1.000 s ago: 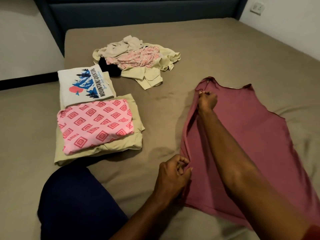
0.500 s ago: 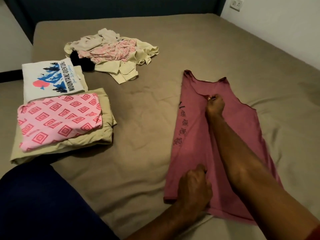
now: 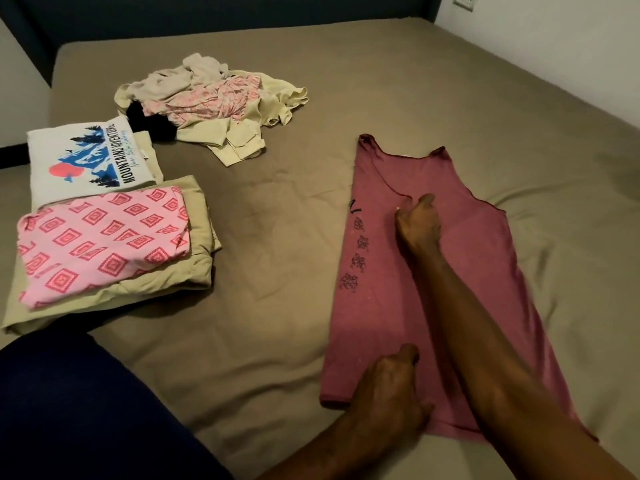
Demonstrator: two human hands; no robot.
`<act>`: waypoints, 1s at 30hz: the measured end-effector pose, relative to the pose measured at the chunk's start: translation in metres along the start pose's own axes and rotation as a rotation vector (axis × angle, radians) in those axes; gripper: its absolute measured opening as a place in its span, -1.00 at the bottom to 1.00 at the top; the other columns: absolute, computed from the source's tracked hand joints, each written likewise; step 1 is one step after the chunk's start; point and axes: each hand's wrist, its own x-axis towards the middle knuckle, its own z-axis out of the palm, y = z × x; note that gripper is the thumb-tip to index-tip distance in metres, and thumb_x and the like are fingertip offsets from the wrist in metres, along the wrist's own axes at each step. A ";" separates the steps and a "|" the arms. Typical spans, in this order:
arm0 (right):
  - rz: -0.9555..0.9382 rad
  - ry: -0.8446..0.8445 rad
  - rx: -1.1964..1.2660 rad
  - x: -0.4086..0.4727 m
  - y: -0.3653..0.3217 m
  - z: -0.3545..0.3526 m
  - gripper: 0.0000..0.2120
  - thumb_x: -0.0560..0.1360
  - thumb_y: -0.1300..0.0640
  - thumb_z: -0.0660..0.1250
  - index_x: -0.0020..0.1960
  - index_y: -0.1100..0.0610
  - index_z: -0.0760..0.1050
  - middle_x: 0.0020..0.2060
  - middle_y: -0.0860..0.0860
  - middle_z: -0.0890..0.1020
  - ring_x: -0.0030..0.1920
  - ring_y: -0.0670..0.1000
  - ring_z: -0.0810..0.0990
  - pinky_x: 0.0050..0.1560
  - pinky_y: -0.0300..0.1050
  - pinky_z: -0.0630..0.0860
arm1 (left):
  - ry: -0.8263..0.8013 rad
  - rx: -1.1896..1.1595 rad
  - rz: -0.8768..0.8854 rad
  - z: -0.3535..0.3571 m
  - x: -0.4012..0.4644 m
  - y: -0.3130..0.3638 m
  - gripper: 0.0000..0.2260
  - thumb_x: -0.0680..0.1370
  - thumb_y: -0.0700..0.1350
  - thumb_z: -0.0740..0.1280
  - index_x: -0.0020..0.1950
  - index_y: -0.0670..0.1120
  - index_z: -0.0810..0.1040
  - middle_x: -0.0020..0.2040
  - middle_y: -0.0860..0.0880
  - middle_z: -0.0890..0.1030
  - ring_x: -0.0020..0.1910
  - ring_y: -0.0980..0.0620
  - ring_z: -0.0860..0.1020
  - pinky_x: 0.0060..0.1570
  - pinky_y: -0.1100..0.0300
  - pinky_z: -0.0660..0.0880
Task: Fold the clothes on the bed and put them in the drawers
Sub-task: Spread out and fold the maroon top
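Nearest, the left hand point(image 3: 388, 386) now presses the hem of the red top point(image 3: 398, 306), fingers bent on the cloth; I cannot tell whether it pinches. Farther up, the right hand point(image 3: 417, 223) has let go, fingers relaxed on the fabric. A second ago both pinched the left edge; that side is now folded inward. Beyond, folded clothes point(image 3: 104, 237) and an unfolded heap point(image 3: 214, 102) wait on the bed point(image 3: 415, 64).
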 end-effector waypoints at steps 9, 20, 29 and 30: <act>-0.203 0.082 -0.246 -0.124 0.051 -0.015 -0.52 0.65 -0.03 0.20 0.48 0.19 0.31 0.33 0.27 0.46 0.21 0.28 0.47 0.20 0.19 0.47 | 0.430 0.431 0.277 -0.041 0.012 -0.074 -0.45 0.54 0.18 0.34 0.44 -0.09 0.47 0.42 -0.15 0.50 0.44 -0.20 0.42 0.37 -0.06 0.43; -0.317 -0.237 -0.289 -0.169 0.066 -0.014 -0.18 0.62 -0.41 -0.19 0.69 0.09 -0.18 0.67 0.07 -0.15 0.67 0.06 -0.14 0.62 0.00 -0.20 | 0.153 0.604 0.212 -0.044 -0.001 -0.112 -0.05 0.55 0.52 0.00 0.68 -0.13 -0.10 0.69 -0.10 -0.14 0.66 -0.06 -0.19 0.58 -0.22 -0.02; -0.354 -0.290 -0.318 -0.218 0.089 -0.026 -0.16 0.58 -0.47 -0.33 0.66 0.05 -0.35 0.65 0.02 -0.30 0.65 -0.01 -0.26 0.63 0.02 -0.27 | 0.159 0.577 0.248 -0.052 0.006 -0.102 -0.01 0.50 0.56 0.05 0.68 -0.06 -0.16 0.67 -0.06 -0.25 0.65 -0.02 -0.25 0.58 -0.21 -0.13; -0.370 -0.270 -0.350 -0.230 0.094 -0.029 -0.17 0.59 -0.46 -0.33 0.66 0.05 -0.33 0.65 0.02 -0.27 0.66 0.00 -0.23 0.63 0.06 -0.25 | 0.160 0.597 0.265 -0.051 0.007 -0.103 -0.02 0.52 0.54 0.06 0.68 -0.10 -0.10 0.68 -0.08 -0.18 0.66 -0.03 -0.19 0.57 -0.26 -0.05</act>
